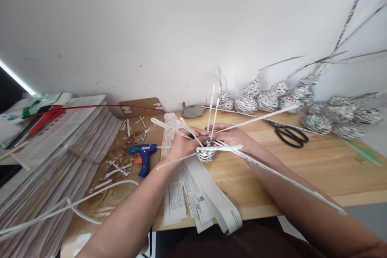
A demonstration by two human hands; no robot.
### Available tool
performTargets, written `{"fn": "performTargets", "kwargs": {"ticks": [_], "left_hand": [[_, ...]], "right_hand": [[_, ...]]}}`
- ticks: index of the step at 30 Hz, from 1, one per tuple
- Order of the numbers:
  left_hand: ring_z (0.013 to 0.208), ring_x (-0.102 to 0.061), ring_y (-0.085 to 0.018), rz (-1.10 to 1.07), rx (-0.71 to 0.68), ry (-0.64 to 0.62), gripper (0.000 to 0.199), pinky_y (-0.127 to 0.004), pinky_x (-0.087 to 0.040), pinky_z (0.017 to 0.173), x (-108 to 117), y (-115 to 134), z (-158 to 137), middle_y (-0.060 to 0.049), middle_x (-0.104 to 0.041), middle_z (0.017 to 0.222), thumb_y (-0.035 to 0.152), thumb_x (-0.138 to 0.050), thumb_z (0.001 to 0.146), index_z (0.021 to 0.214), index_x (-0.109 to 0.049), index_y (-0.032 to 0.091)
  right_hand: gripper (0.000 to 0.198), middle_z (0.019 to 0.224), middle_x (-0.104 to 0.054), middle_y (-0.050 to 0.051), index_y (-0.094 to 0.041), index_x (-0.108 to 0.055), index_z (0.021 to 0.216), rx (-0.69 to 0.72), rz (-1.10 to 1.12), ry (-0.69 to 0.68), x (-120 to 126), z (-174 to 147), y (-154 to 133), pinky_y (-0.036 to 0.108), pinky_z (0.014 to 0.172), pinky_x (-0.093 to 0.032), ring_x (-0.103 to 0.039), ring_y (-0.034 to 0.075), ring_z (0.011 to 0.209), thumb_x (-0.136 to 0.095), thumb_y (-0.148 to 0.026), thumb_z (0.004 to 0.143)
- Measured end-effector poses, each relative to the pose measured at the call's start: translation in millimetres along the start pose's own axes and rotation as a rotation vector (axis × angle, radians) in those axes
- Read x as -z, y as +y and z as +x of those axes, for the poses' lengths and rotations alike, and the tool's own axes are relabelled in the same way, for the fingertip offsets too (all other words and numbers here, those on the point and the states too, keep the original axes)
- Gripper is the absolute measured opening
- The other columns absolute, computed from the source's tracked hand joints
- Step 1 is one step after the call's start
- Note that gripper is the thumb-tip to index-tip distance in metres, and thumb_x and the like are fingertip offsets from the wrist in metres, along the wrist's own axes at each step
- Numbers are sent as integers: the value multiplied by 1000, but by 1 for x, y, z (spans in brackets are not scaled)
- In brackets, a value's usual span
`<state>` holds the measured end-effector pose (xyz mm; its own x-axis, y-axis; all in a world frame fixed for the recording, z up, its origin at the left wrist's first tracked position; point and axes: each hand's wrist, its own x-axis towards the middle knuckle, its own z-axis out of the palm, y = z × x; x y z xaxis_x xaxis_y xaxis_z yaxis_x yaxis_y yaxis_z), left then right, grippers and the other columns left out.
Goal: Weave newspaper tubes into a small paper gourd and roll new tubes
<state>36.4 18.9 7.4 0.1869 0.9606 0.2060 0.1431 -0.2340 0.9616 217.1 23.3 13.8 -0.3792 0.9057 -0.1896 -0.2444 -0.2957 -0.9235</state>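
Observation:
Between my hands is a small, round woven paper piece (207, 155), with several white rolled-paper sticks (262, 117) pointing out of it in different directions. My left hand (185, 143) is closed around its left side, the fingers at the base of the sticks. On the other side my right hand (232, 137) has its fingers curled in at the sticks, partly hidden behind them. One long rolled-paper stick (290, 177) passes over my right forearm. Printed paper strips (208, 193) lie on the table below the piece.
A blue glue gun (146, 159) lies left, among paper scraps (119, 168). Black scissors (288, 134) rest to the right. Several woven gourd-shaped pieces (246, 104) stand along the wall. A tall stack of newspaper (81, 149) occupies the left, with a white cord (99, 187) nearby.

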Motion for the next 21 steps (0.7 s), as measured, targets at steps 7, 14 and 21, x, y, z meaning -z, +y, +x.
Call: {"fn": "performTargets", "kwargs": {"ticks": [7,14,21], "left_hand": [[64,-65,-16,-177,176,-170,40,-26,-49,60,10,-10,4,-4,-72,75,35,-85,57,87,-70,14],[60,-62,-15,-62,180,-105,28,-26,-47,57,10,-16,6,-5,-72,69,36,-82,61,76,-73,13],[54,-57,-12,16,190,-100,22,-22,-42,50,9,-4,2,-3,-69,63,30,-82,59,71,-73,14]], "right_hand": [[33,65,-68,-1,-15,-69,87,2,-152,-77,6,4,2,18,43,-34,-51,7,48,-82,-20,57],[28,68,-67,0,-17,-65,83,114,-370,19,2,0,5,21,48,-41,-54,9,51,-80,-26,60],[22,67,-64,0,-17,-66,71,313,-614,140,1,2,9,24,54,-40,-53,12,58,-71,-38,73]]}}
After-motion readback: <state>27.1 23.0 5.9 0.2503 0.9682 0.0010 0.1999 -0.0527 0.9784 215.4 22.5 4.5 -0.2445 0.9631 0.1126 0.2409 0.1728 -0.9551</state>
